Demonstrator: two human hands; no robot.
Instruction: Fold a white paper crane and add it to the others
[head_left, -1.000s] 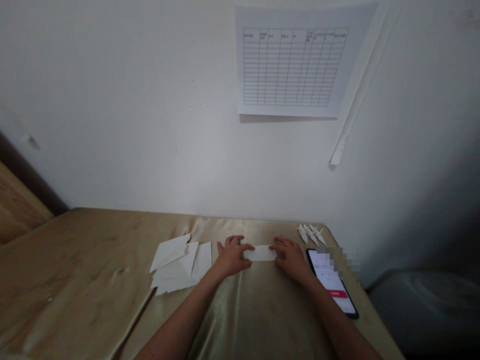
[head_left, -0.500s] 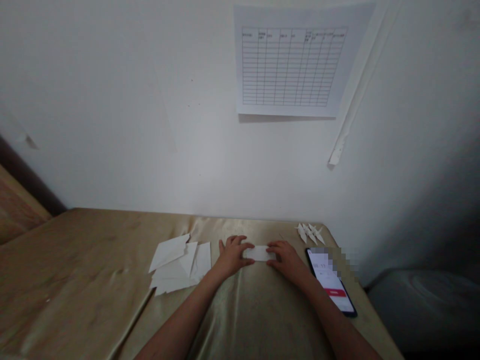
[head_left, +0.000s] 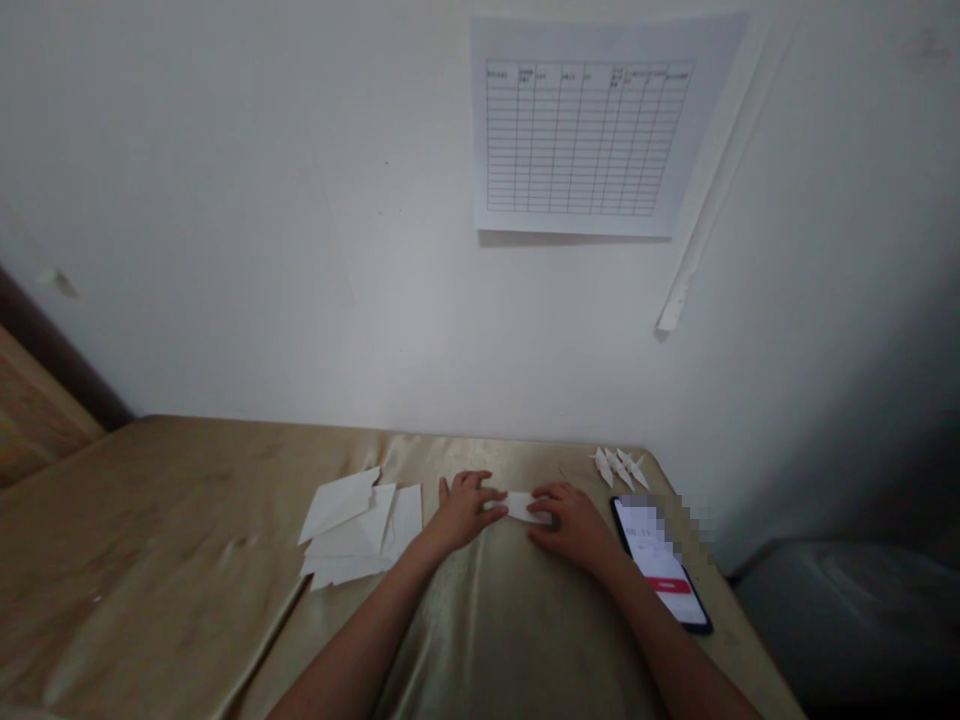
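A small folded piece of white paper lies between my two hands on the gold cloth. The thumb and forefinger of my left hand pinch its left end, with another finger of that hand raised. Over the paper's right end curl the fingers of my right hand, and its thumb sits lower, near the close edge. Part of the paper is hidden under the fingers at both ends.
Left of my hands lies a loose pile of white paper sheets. Several small folded paper cranes stand at the back right. A lit phone rests beside my right forearm. A printed table sheet hangs on the wall.
The paper's visible strip looks narrower and more tilted. My left fingertips have drawn closer together on it, and my right thumb has moved down and slightly left.
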